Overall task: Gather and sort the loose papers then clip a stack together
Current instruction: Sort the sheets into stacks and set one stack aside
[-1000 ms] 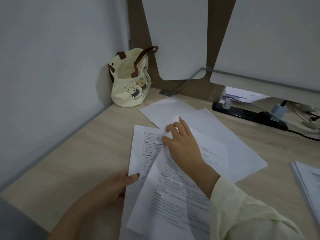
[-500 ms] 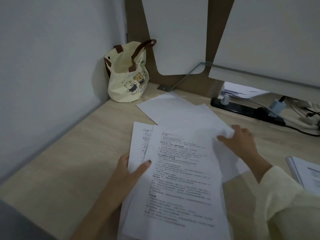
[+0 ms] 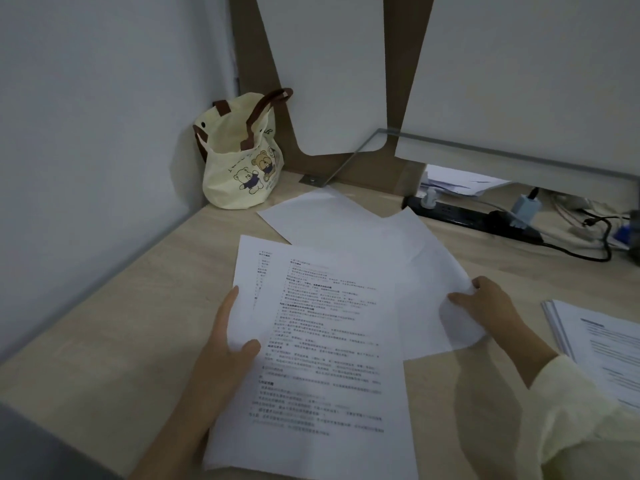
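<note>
left grip (image 3: 227, 348) pinches printouts (image 3: 329, 344); right grip (image 3: 486, 303), blank sheet (image 3: 424, 285)

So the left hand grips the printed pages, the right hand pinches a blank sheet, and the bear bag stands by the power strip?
Almost: the head view shows the bear bag in the far left corner, away from the power strip. The rest is right.

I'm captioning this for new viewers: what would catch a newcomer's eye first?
The printed sheets fanned out in the middle, the left hand gripping their left edge and the right hand pinching a blank sheet beside them. Next, the bear-print tote bag in the far left corner.
</note>
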Action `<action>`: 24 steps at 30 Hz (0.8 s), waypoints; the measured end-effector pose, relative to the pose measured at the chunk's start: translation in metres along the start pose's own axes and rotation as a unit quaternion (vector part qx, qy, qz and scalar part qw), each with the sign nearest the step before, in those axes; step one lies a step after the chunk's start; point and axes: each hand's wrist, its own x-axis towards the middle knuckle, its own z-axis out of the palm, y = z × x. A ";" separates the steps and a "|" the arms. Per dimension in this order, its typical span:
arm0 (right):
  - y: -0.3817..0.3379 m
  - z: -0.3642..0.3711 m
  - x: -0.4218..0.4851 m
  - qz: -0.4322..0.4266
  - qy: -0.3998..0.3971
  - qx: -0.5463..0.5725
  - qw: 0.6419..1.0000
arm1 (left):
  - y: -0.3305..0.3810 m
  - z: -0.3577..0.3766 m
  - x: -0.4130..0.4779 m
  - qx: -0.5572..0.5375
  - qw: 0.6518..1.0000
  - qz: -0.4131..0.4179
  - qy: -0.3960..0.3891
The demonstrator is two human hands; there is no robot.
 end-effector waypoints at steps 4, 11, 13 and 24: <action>0.008 -0.019 -0.025 -0.046 0.098 0.076 0.991 | -0.003 0.002 -0.005 -0.013 1.000 -0.009 0.008; -0.018 -0.065 -0.086 -0.266 0.393 -0.075 0.877 | 0.002 0.014 -0.010 -0.039 0.998 -0.033 0.045; -0.031 -0.063 -0.111 -0.336 0.415 -0.086 0.841 | 0.002 0.016 -0.010 -0.066 0.996 -0.050 0.044; -0.033 0.071 -0.163 -0.453 0.069 -0.148 0.877 | 0.015 0.025 -0.013 -0.140 0.979 -0.144 0.028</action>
